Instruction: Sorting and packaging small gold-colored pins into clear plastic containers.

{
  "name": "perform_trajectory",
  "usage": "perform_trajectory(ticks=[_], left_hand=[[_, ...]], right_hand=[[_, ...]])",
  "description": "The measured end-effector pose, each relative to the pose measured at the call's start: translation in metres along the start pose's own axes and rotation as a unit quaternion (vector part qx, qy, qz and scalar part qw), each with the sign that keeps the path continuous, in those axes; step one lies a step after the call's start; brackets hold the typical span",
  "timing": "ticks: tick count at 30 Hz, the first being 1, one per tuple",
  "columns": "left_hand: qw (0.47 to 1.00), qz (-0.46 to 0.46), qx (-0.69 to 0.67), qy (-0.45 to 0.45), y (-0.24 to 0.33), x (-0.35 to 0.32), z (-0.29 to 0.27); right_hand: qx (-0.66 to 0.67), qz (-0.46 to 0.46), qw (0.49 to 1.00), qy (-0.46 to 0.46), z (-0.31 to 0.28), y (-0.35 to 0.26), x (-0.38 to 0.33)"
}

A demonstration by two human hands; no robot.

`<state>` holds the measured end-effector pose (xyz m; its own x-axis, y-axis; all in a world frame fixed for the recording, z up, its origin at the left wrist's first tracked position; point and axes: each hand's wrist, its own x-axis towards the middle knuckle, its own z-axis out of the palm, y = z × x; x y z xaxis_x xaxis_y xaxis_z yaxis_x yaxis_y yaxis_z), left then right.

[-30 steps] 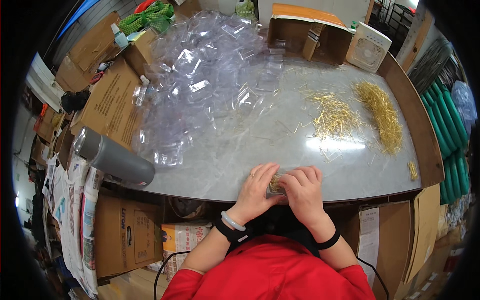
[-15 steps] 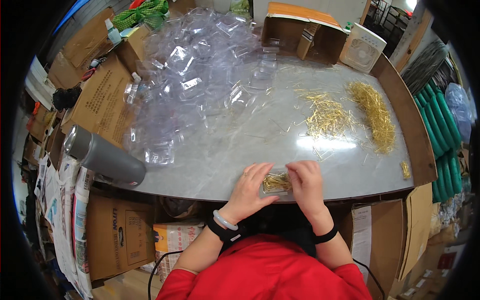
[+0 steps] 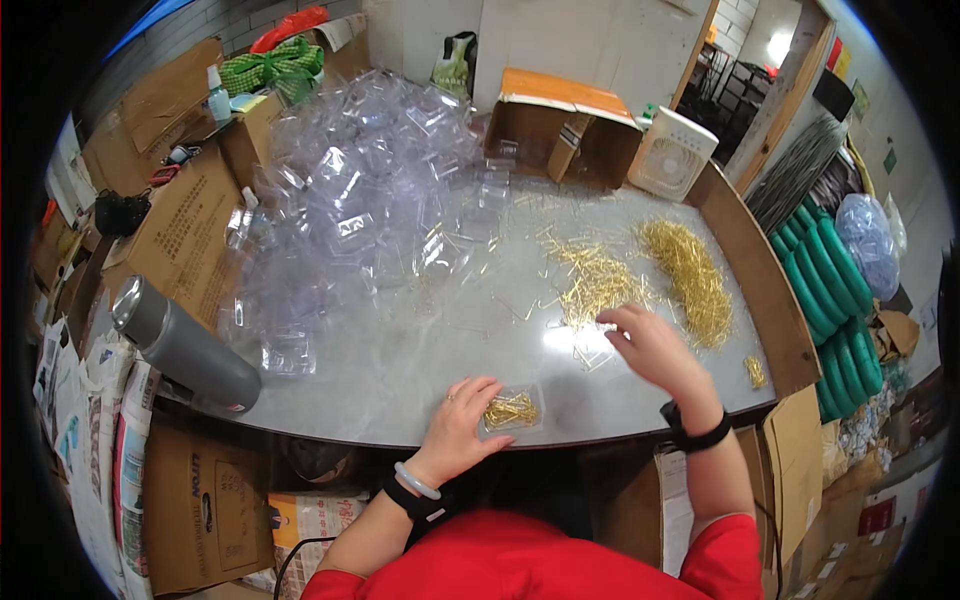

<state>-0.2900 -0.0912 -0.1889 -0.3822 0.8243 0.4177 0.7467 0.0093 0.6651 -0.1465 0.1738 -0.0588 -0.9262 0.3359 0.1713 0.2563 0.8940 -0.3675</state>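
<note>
My left hand (image 3: 462, 420) is at the table's near edge, thumb and fingers gripping the left side of a small clear plastic box (image 3: 532, 402). Inside it lies a bunch of thin gold wire pins (image 3: 510, 411), some with bent ends. My right hand (image 3: 640, 340) reaches out to the right, over the near side of a loose heap of the same pins (image 3: 592, 283). Its fingers are partly curled, with a gap between thumb and forefinger and nothing visible in them. Farther right lies a denser gold pile (image 3: 688, 280).
A large mound of clear plastic boxes (image 3: 350, 190) covers the table's left side. A grey tumbler (image 3: 190, 345) leans at the left edge. At the back stand an open cardboard box (image 3: 520, 130) and a white fan (image 3: 672, 153). A cardboard wall (image 3: 755, 280) borders the right side.
My right hand has left the plastic box and moved right and away from me to the loose pins. My left hand stays at the box. The whole view has shifted.
</note>
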Motion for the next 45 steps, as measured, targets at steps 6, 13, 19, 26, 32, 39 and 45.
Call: perform_trajectory(ticks=[6,13,19,26,32,39,45], left_hand=[[1.0,-0.002,0.002,0.009,0.0,-0.005,0.006],[0.989,-0.046,0.087,0.111,0.004,-0.011,0.019],[0.99,-0.046,0.091,0.093,0.003,-0.012,0.014],[0.992,-0.02,0.086,0.089,0.002,-0.005,0.016],[0.991,-0.016,0.1,0.086,0.003,-0.009,0.018],[0.989,-0.027,0.113,0.087,0.005,-0.011,0.017],[0.988,-0.025,0.116,0.102,0.002,-0.011,0.019]], right_hand=[[-0.082,-0.012,0.993,-0.081,0.005,0.072,0.115],[-0.157,0.084,0.981,-0.083,0.083,0.13,0.194],[-0.173,0.065,0.973,-0.142,0.088,0.058,0.174],[0.03,0.036,0.997,-0.065,0.067,0.089,0.118],[-0.112,0.103,0.986,-0.071,0.059,0.124,0.097],[-0.076,0.065,0.995,-0.013,0.068,0.115,0.079],[-0.096,0.052,0.991,-0.074,0.06,0.069,0.047]])
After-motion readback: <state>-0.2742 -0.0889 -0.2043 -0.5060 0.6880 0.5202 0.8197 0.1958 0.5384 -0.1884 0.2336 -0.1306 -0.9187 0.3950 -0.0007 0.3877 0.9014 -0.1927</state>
